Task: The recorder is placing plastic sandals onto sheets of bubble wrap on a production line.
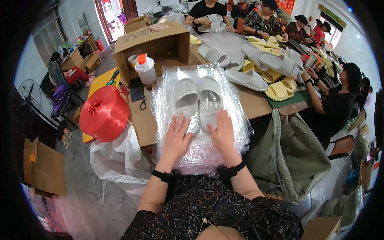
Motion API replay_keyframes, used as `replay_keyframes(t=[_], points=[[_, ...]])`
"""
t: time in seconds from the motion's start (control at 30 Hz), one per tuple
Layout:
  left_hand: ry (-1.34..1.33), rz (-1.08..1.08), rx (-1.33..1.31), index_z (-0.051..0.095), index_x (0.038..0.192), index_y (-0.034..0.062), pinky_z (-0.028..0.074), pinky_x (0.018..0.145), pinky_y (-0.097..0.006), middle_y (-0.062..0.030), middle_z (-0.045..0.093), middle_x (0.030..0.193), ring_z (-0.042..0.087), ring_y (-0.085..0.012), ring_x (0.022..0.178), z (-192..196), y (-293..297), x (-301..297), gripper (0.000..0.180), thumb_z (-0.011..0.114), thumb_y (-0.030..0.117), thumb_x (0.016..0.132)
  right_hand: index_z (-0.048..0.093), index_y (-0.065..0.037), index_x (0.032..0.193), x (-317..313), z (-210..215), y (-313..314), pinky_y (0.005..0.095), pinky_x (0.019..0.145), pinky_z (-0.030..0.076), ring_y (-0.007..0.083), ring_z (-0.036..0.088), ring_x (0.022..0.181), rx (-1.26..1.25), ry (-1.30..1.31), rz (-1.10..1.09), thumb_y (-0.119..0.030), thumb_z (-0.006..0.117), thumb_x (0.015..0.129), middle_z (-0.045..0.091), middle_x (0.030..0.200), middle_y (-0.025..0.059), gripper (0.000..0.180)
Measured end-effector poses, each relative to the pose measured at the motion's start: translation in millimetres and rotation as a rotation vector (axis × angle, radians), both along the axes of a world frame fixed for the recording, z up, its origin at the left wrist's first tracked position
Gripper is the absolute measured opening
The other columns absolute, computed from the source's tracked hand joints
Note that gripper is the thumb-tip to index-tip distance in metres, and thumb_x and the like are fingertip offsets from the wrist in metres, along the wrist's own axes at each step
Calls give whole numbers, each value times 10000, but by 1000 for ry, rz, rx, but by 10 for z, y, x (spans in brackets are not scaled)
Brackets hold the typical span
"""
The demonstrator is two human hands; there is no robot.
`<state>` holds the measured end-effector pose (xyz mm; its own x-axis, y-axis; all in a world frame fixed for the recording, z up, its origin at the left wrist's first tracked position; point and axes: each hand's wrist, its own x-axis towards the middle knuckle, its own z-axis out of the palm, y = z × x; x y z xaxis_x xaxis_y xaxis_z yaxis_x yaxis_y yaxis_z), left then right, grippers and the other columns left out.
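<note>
Left hand: the left hand (176,136) is lying palm down with fingers spread wide, gripping nothing, pressing flat on the clear crinkled plastic bag (200,116) just below the heel of the left slipper.
Right hand: the right hand (222,134) is resting flat too, fingers together and stretched out, closed on nothing, touching the bag beside the heel of the right slipper.
Slippers: a pair of pale grey foam slide slippers (197,100) is lying side by side, toes pointing away from the person, under the clear film between and just beyond both hands.
Bag stack: the bag is sitting on top of a pile of similar clear bags at the near edge of the brown cardboard-covered table (256,105).
Left side: a big spool of red plastic twine (105,113) is resting at the table's left edge, with a white plastic bottle with an orange cap (146,69) and an open brown cardboard box (154,44) behind it.
Far side: loose grey and yellow slippers (260,68) are lying in heaps farther along the table, where other people are sitting.
</note>
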<state>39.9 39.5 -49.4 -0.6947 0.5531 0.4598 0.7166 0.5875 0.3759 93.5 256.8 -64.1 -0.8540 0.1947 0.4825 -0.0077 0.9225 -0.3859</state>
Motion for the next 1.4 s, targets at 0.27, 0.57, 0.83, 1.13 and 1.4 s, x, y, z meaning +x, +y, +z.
replay_keyframes(t=[0.27,0.57,0.83,1.13,1.4], points=[[14,18,9,474,1469,101,286,1179,-500,-154,336,1593,254,-434,1472,-18,-44,-6,547,573,299,969,444,9,1438,77,507,199,521,1131,318,458,414,1342,96,252,-217,-325,713,885,461,1416,302,700],[18,-18,61,495,1458,133,287,1176,-497,-187,319,1595,252,-448,1474,-16,11,33,522,586,262,960,552,49,1026,-796,730,-319,449,795,551,373,643,985,-93,-109,-137,-406,763,834,602,1055,230,537],[67,12,43,482,1462,139,288,1167,-518,-278,223,1598,271,-473,1448,-140,-48,-27,593,644,339,928,573,27,962,-1242,537,-387,487,739,570,411,706,827,-111,-123,-160,-404,710,867,700,860,234,462],[13,194,66,148,1529,-96,165,1214,-523,-320,210,1583,233,-433,1470,-167,74,32,1162,758,548,779,614,-30,804,-1238,321,-87,510,666,531,405,676,700,-245,113,-140,-285,618,853,675,709,187,260],[15,217,-139,288,1494,-95,135,1235,-494,-262,309,1566,219,-399,1488,-121,83,40,1069,749,562,788,546,-39,835,-445,416,610,259,572,359,73,421,654,-1104,770,-89,-94,614,919,463,704,-19,122]])
